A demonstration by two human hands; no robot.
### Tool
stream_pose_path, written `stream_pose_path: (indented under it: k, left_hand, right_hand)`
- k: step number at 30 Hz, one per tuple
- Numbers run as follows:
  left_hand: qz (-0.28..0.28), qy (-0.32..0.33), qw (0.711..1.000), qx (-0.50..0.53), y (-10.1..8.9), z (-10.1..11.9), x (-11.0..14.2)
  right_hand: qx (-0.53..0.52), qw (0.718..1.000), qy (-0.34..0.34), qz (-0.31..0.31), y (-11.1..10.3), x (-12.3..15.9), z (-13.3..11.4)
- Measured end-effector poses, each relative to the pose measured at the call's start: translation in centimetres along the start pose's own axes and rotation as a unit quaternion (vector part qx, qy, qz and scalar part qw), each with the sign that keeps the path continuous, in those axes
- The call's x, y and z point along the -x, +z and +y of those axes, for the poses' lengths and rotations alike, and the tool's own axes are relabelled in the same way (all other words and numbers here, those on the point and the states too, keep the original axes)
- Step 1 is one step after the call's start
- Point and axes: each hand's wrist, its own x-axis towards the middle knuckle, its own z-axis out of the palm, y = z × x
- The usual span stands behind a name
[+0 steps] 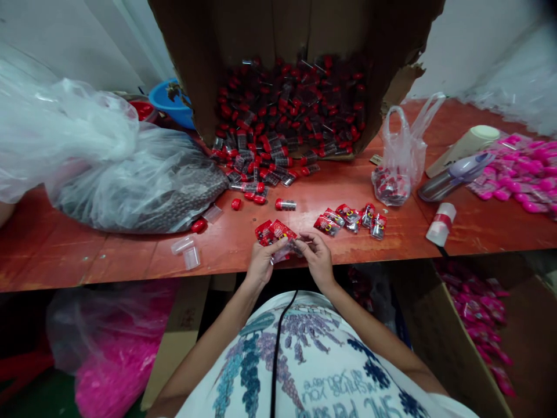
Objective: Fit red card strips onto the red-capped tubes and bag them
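At the table's front edge, my left hand (262, 260) pinches a small red printed plastic packet (282, 230) with a clear lower part. Another red packet (263, 231) lies against it. My right hand (319, 258) has its thumb and fingers closed on the right side of the clear part, where something small and dark shows; the fingers partly hide it. Beyond the hands lies a clear tube with a red cap and dark contents (286, 205). Several filled red packets (348, 217) lie to the right of my right hand.
A torn cardboard box (394, 87) on its side spills red-capped tubes onto the table (226, 255). To the left sit a large bag of dark beads (148, 180) and empty clear tubes (191, 258). A knotted plastic bag (394, 180), a bottle (452, 174) and pink packets (522, 174) stand right.
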Motion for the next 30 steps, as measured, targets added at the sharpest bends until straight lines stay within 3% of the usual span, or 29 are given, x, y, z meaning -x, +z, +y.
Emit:
stream_pose_path:
  k: [5,10,14,17,22,27,30]
  left_hand:
    - [-0.008,0.020,0.999,-0.029,0.4,0.2,0.2]
    - [0.005,0.007,0.999,-0.034,0.6,0.2,0.2]
    - [0.010,0.043,0.999,-0.026,0.6,0.1,0.2]
    - [-0.003,0.021,0.999,-0.037,0.6,0.5,0.1]
    - [0.027,0.007,0.999,-0.036,0.2,1.0,-0.5]
    - [-0.006,-0.066,0.996,-0.060,0.6,0.1,-0.3]
    - [-0.009,-0.079,0.996,-0.046,0.9,-0.4,-0.1]
  right_hand:
    - [0.031,0.999,-0.044,-0.002,0.0,0.1,0.2]
    - [0.012,0.999,-0.023,-0.018,-0.1,-0.2,0.1]
    - [0.086,0.993,-0.075,-0.026,-0.2,0.0,-0.4]
    - [0.079,0.993,-0.081,-0.027,-0.2,-0.1,-0.5]
    - [0.043,0.993,-0.061,-0.095,-0.9,-0.9,0.0]
    - [-0.020,0.994,-0.025,-0.102,-1.4,-1.4,0.2]
    - [-0.013,0.994,-0.030,-0.101,-1.6,-1.6,0.2]
